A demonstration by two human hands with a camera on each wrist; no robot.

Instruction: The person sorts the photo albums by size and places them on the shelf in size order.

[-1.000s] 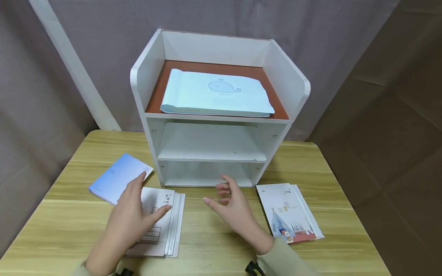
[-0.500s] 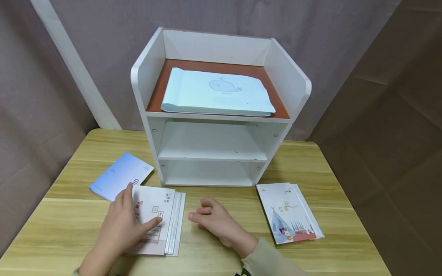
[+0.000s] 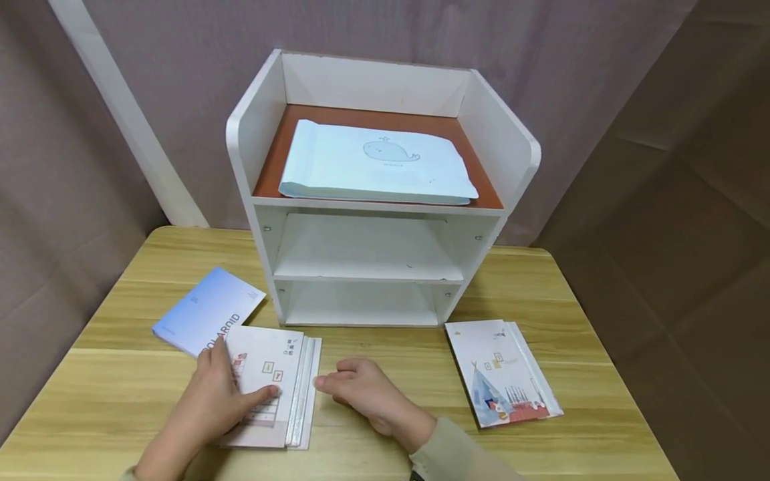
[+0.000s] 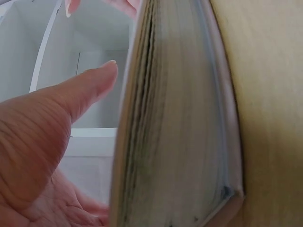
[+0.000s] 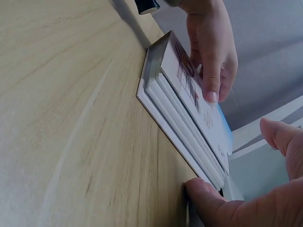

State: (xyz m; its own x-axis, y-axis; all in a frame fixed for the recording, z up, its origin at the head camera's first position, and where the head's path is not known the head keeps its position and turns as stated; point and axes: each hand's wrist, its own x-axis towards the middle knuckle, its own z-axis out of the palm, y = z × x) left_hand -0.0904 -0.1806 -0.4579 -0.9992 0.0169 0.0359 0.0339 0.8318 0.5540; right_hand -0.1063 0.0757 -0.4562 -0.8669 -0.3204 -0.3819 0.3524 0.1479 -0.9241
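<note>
The thick white hardback album with the printed cover [image 3: 283,374] lies on the pale wood-grain table [image 3: 541,280], hiding a corner of the blue-gradient book [image 3: 210,307]. The left hand [image 3: 207,404] spreads over it, thumb out straight — no firm hold that I can see. The right hand [image 3: 367,394], thumb and fingers apart, pinches nothing at the ridged edge. I'd work fingertips underneath — gripping only the cover could splay the pages.

White shelf [image 3: 367,247] near my desk's [image 3: 571,347] far edge
Whale-print book [image 3: 379,164] on top; tent-print book [image 3: 502,374] toward the right edge.
</note>
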